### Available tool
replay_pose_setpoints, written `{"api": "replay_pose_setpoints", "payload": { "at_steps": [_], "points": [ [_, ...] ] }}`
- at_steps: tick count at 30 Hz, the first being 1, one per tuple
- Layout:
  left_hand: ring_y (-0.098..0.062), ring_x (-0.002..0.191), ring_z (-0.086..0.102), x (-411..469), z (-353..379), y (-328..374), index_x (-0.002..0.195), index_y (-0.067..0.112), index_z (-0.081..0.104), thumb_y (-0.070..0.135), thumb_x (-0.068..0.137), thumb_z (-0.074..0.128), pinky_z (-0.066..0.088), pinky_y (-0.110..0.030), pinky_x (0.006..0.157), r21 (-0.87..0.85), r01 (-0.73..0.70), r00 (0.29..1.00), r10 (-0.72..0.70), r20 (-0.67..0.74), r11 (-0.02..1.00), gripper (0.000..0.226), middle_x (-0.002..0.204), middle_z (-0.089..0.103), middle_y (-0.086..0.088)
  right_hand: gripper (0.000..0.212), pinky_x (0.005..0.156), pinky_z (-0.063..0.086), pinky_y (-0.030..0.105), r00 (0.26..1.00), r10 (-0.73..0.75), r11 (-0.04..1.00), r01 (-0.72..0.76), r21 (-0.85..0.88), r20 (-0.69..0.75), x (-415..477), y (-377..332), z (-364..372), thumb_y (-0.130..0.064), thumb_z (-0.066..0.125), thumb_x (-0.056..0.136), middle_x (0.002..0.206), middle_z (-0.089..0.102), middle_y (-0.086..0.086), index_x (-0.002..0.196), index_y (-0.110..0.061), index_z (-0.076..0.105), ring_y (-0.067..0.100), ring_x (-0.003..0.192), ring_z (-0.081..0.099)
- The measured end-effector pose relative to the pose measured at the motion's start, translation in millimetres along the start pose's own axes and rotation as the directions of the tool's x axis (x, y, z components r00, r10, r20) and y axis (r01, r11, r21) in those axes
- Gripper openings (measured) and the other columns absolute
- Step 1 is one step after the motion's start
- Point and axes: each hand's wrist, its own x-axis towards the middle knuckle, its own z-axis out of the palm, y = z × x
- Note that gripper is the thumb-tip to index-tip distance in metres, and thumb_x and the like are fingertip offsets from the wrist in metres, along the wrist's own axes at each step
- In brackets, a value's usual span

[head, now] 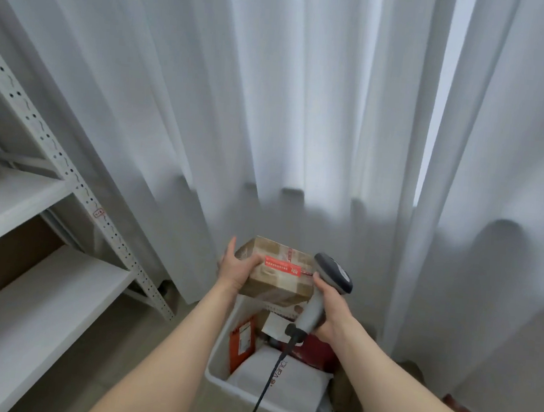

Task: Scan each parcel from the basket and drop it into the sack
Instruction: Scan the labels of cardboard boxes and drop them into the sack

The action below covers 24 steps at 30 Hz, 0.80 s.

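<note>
While both bare forearms are stretching forward over the white basket (239,393), the left hand (236,270) is holding a taped cardboard box (276,282) up above the basket's far end. The palm is pressing against the box's left side, the thumb is lying across the top face right beside the red label (282,266), and the fingers are wrapping round the far side, with one fingertip poking up behind the corner. The box is tilting slightly, label face turned upward.

Over on the other side, the right hand (332,311) is gripping the grey barcode scanner (326,287) by its handle, fingers curling tight around it, the forefinger sitting high near the head. The scanner's dark head is sitting just beside the box's right edge; whether it is touching cannot be told. Its black cable (266,388) is trailing down across the basket toward the camera.

Below the hands, more parcels are lying in the basket: a white mailer bag (293,382) flat near the front and an orange packet (243,339) standing against the left wall. A white curtain (273,106) is hanging behind, and a metal shelving rack (52,158) is standing at the left.
</note>
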Motion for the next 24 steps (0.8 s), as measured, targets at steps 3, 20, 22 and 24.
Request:
{"api": "replay_pose_setpoints", "payload": {
  "at_steps": [3, 20, 22, 24],
  "points": [
    [-0.030, 0.113, 0.055, 0, 0, -3, 0.124, 0.055, 0.040, 0.061, 0.051, 0.073, 0.050, -0.050, 0.094, 0.123, -0.073, 0.993, 0.061, 0.097, 0.990, 0.080, 0.135, 0.047, -0.005, 0.033, 0.085, 0.055, 0.049, 0.998, -0.049, 0.999, 0.049, 0.011, 0.034, -15, 0, 16, -0.028, 0.072, 0.085, 0.100, 0.075, 0.013, 0.114, -0.012, 0.065, 0.035, 0.096, 0.070],
    [-0.036, 0.112, 0.058, -47, -89, -31, 0.127, 0.017, 0.051, 0.030, 0.072, 0.075, 0.051, -0.056, 0.086, -0.207, 0.493, 0.777, -0.321, 0.541, 0.845, 0.062, 0.124, 0.061, -0.018, 0.041, 0.098, 0.050, 0.051, 0.972, -0.214, 0.965, 0.195, -0.177, -0.095, -39, 56, 58, -0.028, 0.083, 0.074, 0.101, 0.074, 0.009, 0.109, -0.012, 0.069, 0.032, 0.101, 0.067],
    [-0.032, 0.107, 0.060, -48, -91, -36, 0.134, 0.021, 0.044, 0.022, 0.080, 0.071, 0.055, -0.049, 0.079, -0.219, 0.386, 0.847, -0.250, 0.470, 0.896, 0.061, 0.120, 0.061, -0.016, 0.033, 0.095, 0.052, 0.048, 0.968, -0.229, 0.955, 0.204, -0.215, -0.098, -45, 60, 64, -0.030, 0.081, 0.076, 0.096, 0.072, 0.007, 0.101, -0.014, 0.066, 0.029, 0.095, 0.066],
    [-0.029, 0.097, 0.061, -50, -93, -39, 0.140, 0.022, 0.037, 0.011, 0.083, 0.067, 0.056, -0.043, 0.073, -0.227, 0.308, 0.894, -0.200, 0.402, 0.924, 0.066, 0.111, 0.061, -0.013, 0.036, 0.094, 0.052, 0.049, 0.974, -0.219, 0.952, 0.199, -0.234, -0.061, -48, 65, 69, -0.031, 0.080, 0.077, 0.098, 0.073, 0.008, 0.105, -0.014, 0.065, 0.030, 0.095, 0.068]
  ]
}}
